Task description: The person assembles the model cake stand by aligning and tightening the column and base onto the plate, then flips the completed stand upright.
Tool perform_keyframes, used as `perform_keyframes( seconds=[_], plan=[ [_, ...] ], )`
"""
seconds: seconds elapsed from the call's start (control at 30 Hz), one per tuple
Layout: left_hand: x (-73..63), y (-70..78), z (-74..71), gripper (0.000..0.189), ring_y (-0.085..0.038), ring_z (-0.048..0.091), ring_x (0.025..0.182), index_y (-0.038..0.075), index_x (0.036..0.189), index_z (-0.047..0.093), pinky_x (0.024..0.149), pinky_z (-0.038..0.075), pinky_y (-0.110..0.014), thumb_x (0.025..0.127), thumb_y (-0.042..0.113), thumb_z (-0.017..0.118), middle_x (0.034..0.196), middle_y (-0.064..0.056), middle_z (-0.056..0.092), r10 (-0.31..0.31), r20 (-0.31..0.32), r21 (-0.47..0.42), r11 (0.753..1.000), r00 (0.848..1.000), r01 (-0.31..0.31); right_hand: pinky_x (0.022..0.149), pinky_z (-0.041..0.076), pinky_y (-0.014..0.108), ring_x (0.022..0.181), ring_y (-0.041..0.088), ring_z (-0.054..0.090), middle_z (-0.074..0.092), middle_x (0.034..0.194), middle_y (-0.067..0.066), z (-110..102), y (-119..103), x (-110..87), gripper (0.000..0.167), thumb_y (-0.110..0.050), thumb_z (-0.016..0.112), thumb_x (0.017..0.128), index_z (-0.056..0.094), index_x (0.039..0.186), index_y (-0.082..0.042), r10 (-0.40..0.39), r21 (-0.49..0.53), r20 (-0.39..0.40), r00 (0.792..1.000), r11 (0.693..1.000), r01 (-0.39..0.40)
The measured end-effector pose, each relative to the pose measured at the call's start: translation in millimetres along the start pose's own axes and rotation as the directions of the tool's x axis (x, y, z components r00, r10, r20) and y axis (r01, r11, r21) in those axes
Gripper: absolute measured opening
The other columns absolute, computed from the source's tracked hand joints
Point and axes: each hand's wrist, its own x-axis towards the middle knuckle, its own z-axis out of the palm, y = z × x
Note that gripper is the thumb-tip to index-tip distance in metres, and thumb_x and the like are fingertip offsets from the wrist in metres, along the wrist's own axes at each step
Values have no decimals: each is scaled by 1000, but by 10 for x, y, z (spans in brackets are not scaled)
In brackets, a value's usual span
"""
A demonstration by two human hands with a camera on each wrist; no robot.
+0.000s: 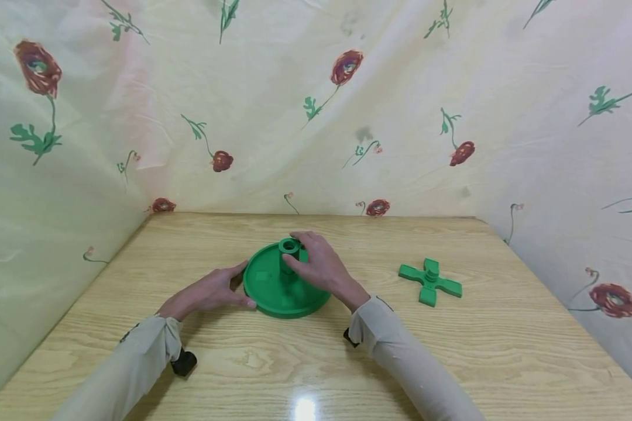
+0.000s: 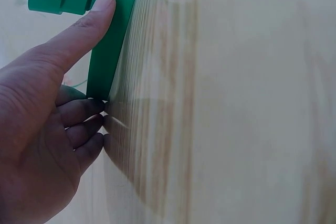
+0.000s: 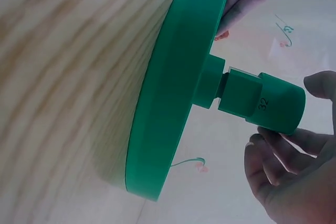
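A green round tray (image 1: 265,301) with a raised rim lies on the wooden table. From its middle rises a green stepped tube (image 1: 288,248), hollow at the top; the number 32 shows on this tube (image 3: 275,103) in the right wrist view. My left hand (image 1: 221,289) holds the tray's left edge, with the thumb (image 2: 105,1) along the rim and the other fingers low at the side. Around the tube's upper end curls my right hand (image 1: 318,260), thumb on the near side and fingers behind.
To the right on the wooden table (image 1: 505,351) lies a green cross-shaped piece (image 1: 430,280) with four arms and a central knob. A flowered cloth (image 1: 274,105) hangs behind the table and along both sides.
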Motion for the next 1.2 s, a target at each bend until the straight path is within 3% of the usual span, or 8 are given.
perform_keyframes(
  seconds=[0.27, 0.5, 0.73, 1.03, 1.2],
  plan=[
    [-2, 3, 2, 111, -40, 31, 150, -5, 162, 19, 116, 32, -58, 87, 47, 83, 162, -26, 32, 2, -1, 6, 1000, 1000, -2, 99, 52, 50, 124, 35, 57, 64, 133, 17, 1, -10, 10, 52, -32, 74, 98, 62, 137, 1, 10, -19, -36, 999, 1000, -11],
    [2, 9, 6, 111, -40, 30, 150, -5, 162, 20, 117, 32, -58, 87, 46, 83, 162, -26, 33, 9, -2, 5, 1000, 1000, -9, 99, 51, 51, 123, 34, 57, 64, 132, 16, -14, -11, 10, 50, -29, 69, 100, 61, 140, 0, -5, 17, -32, 999, 1000, 6],
    [-1, 9, 9, 111, -40, 29, 150, -5, 162, 19, 117, 31, -58, 88, 47, 83, 162, -26, 32, 3, 5, 1, 1000, 1000, -3, 92, 54, 47, 112, 31, 59, 66, 121, 15, 14, 6, 11, 46, -32, 73, 99, 66, 130, 0, -16, 8, -70, 997, 1000, 16],
    [-1, 23, -3, 112, -41, 29, 150, -5, 162, 19, 117, 31, -59, 87, 49, 82, 162, -27, 31, -8, 5, 18, 1000, 1000, 8, 97, 52, 49, 118, 34, 59, 66, 125, 16, 14, 5, 21, 46, -29, 70, 100, 64, 134, 1, -54, 4, -78, 995, 999, 54],
    [1, 11, -7, 111, -42, 31, 149, -5, 162, 19, 116, 33, -59, 88, 48, 82, 161, -28, 32, -6, 5, 26, 1000, 1000, 6, 96, 53, 48, 117, 33, 58, 66, 124, 16, 31, 12, 26, 49, -34, 72, 99, 64, 132, 1, -35, -13, -73, 997, 999, 34]
  ],
)
